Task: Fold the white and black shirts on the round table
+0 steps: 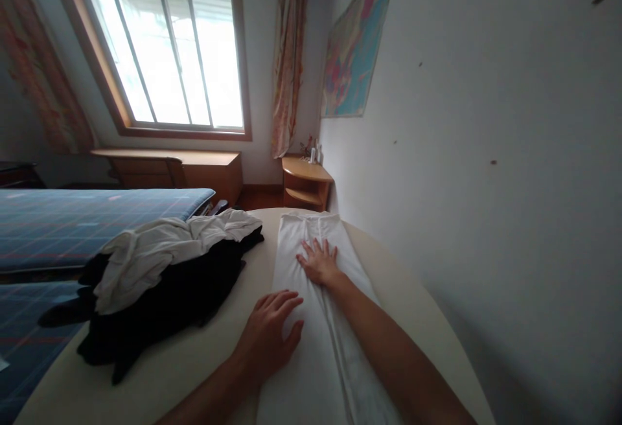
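A white garment point(301, 347) lies lengthwise on a round cream table point(413, 282), its far end near the table's far edge. A fold or seam runs down its middle. My right hand point(319, 263) rests flat on the upper part of the cloth with its fingers spread. Lower down, at the cloth's left edge, my left hand point(272, 331) is open, thumb apart from the slightly bent fingers; it holds nothing. Whether its palm touches the cloth is not clear.
Left on the table are a crumpled white cloth point(140, 256) and black clothes point(170, 302). Beyond stand a blue plaid bed point(97, 218), a desk point(214, 159) and a corner shelf point(306, 169). The wall point(486, 120) rises close on the right.
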Available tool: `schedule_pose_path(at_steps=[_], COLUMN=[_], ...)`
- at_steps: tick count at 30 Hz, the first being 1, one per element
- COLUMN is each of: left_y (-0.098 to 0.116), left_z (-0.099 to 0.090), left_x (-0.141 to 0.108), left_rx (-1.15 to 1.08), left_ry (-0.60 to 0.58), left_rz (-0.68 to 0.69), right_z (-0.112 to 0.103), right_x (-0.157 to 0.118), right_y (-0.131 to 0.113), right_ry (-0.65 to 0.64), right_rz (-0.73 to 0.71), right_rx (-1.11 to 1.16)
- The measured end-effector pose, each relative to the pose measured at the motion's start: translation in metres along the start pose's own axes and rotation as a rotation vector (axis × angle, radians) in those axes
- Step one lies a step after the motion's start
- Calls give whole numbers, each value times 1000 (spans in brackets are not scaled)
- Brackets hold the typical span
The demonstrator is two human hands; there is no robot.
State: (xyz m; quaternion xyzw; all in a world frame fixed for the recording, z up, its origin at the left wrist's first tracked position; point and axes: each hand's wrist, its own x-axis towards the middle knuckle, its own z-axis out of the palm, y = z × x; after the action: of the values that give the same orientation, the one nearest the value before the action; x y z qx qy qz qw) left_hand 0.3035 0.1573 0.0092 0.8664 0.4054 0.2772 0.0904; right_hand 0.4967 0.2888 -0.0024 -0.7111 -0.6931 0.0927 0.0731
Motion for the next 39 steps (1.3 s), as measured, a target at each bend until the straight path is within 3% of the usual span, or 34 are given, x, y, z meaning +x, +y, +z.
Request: schedule_pose_path(at_steps=[6,11,15,20,26,30,34,39], left_y=[-8,-9,-9,-8,-6,0,11,8], left_z=[5,2,3,5,4,-3,-13,-17], left_x=[0,2,2,-2,-6,-21,-40,-40], left_rx=[-11,10,11,32,80,103,63,78], left_ry=[-75,-128,-130,-195,-294,-346,-432,-479], left_rz=[-25,-43,-40,-19,10,18,122,155], right_z=[-9,-18,-19,-14,-11,-17,-19,-14], right_x=[27,13,-32,-115,-192,-226,-253,-262], right_y=[-1,7,24,44,35,23,21,14], right_ry=[88,144,114,-7,-66,-171,-222,-190], right_rz=[-33,-152,-165,-161,-229,-304,-358,-320], right_rx=[56,133,116,16,53,102,146,153])
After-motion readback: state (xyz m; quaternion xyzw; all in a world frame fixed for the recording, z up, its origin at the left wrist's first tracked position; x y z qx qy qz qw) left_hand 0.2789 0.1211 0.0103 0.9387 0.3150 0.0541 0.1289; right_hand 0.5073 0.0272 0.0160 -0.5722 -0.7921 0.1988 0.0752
